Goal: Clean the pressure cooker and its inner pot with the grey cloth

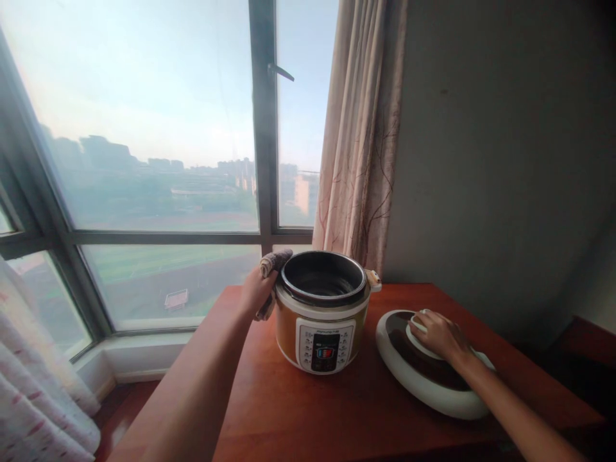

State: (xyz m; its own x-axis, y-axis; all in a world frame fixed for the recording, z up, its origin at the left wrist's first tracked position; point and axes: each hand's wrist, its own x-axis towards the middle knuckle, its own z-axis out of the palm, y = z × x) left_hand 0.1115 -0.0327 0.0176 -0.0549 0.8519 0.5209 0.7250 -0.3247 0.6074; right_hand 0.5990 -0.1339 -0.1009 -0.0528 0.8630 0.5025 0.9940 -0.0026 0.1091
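An electric pressure cooker stands on the wooden table, its top uncovered and a dark inner pot showing inside. At its left side, my left hand is closed around a rolled, patterned cloth, which touches the cooker's rim. To the right, the cooker's round lid, white-edged with a dark brown top, lies on the table. My right hand grips the white knob in the lid's middle, fingers wrapped over it.
The reddish-brown table runs beneath both the cooker and the lid. Behind it hang a beige curtain and a large window with a grey frame. Another curtain is at the lower left. A grey wall rises on the right.
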